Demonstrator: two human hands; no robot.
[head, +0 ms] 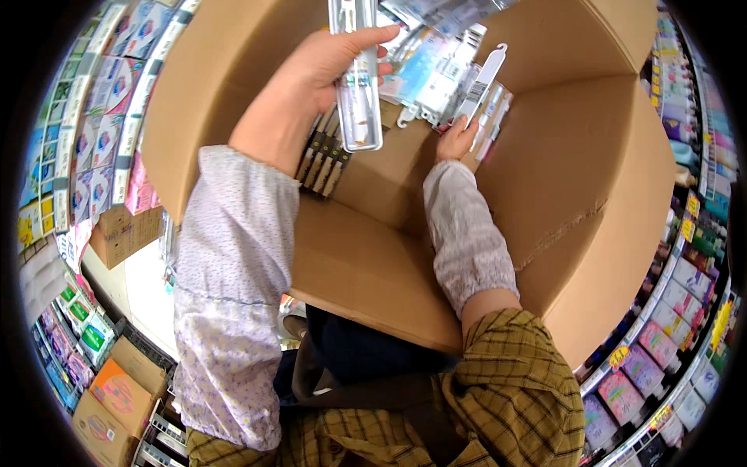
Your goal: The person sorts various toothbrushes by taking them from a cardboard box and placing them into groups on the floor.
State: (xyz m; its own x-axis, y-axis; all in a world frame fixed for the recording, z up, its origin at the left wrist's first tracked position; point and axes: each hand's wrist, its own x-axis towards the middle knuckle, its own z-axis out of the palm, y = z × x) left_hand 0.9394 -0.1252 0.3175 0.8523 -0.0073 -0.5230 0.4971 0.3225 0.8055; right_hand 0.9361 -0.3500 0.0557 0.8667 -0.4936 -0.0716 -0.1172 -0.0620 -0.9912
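Observation:
My left hand [344,64] holds a long clear plastic package [360,111] upright above a large open cardboard box [379,257]. Deeper inside, my right hand [458,140] grips a narrow white package with a hanging hook [485,84] near the box's right side. Beside that hand lie other slim packages [493,119]. Several flat blue and white packages [429,70] with hooks are heaped at the far end, partly under clear plastic wrapping [449,14]. A row of dark and tan packs [323,154] stands in the box below my left hand.
Shelves of boxed goods [102,140] rise at the left, with a small carton [125,233] below. More cartons [119,403] sit at the lower left. Shelves with bottles and boxes [642,356] curve along the right. The box's near edge [373,321] is close to my body.

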